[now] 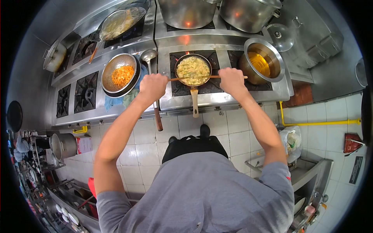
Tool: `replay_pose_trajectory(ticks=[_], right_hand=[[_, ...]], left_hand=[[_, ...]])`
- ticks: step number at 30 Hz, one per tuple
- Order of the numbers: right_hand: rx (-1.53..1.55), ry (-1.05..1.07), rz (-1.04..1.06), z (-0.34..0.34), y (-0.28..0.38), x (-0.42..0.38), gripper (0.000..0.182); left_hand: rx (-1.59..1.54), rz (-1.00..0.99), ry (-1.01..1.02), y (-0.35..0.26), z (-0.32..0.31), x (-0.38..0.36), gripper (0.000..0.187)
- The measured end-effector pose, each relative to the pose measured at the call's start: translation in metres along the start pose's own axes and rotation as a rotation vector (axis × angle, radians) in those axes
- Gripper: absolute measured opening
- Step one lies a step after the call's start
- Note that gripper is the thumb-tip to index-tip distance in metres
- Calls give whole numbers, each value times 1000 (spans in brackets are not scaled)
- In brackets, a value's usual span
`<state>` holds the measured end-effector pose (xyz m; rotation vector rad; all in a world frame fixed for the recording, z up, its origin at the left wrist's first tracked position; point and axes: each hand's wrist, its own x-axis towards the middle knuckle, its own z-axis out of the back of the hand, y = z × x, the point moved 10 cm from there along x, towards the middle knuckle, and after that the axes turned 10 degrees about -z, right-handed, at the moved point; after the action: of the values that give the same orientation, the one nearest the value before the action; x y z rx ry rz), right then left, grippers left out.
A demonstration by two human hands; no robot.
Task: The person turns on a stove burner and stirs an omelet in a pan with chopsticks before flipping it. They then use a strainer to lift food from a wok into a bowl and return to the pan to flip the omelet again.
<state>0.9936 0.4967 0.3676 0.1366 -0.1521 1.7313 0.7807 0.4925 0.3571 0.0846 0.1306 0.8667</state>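
Observation:
A small frying pan [195,98] sits on a burner in front of me, its pale handle toward my body. Yellow egg mixture with green bits [193,69] fills the pan. My left hand [153,87], closed at the pan's left, grips a thin wooden chopstick [175,79] that reaches over the egg. From the right, my right hand [233,81] is closed around another wooden chopstick [214,77], whose far end sticks out past the hand. Where the inner ends lie against the egg is hard to make out.
At left, a metal bowl of shredded orange food [122,76] rests in a dark pan beside a ladle [149,56]. A deep pot of yellow oil [259,65] stands at right. Large stockpots [187,13] and a wok with a strainer [122,23] occupy the back burners.

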Motion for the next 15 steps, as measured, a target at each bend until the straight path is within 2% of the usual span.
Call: replay_pose_trajectory(ticks=[3, 5, 8, 15], right_hand=[[47, -98, -36, -7, -6, 11, 9], [11, -84, -49, -27, -4, 18, 9], [-5, -57, -78, -53, -8, 24, 11], [17, -53, -78, -47, -17, 25, 10]], left_hand=[[-8, 24, -87, -1, -4, 15, 12], [22, 19, -108, -6, -16, 31, 13], [25, -7, -95, -8, -23, 36, 14], [10, 26, 16, 7, -26, 23, 13]])
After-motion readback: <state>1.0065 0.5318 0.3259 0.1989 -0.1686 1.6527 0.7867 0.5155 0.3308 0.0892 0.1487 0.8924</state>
